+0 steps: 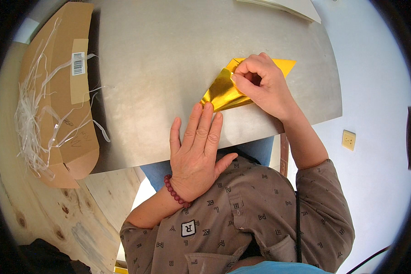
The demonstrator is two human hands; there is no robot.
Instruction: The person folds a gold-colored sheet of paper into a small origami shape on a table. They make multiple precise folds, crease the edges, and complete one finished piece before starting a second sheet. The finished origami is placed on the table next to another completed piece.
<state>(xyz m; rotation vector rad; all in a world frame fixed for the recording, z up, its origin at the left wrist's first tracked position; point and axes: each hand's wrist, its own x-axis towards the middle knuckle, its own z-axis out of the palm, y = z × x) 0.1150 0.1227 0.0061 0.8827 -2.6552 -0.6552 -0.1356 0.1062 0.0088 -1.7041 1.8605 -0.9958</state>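
Observation:
A sheet of shiny gold foil paper (221,91), folded to a pointed shape, lies on the grey metal table (146,77). My left hand (195,150) is open, with its fingers stretched out. Two of its middle fingertips touch the paper's near left corner. A bead bracelet circles that wrist. My right hand (265,84) is closed in a pinch over the middle of the paper, thumb against curled fingers at its upper fold. Part of the paper is hidden beneath this hand, and its far right point shows beyond the knuckles.
A cardboard box (61,36) stands along the table's left side, with tangled white plastic strips (29,123) over it. At the far right edge lies a white stack of sheets (292,7). A wall socket (348,140) is on the white wall to the right.

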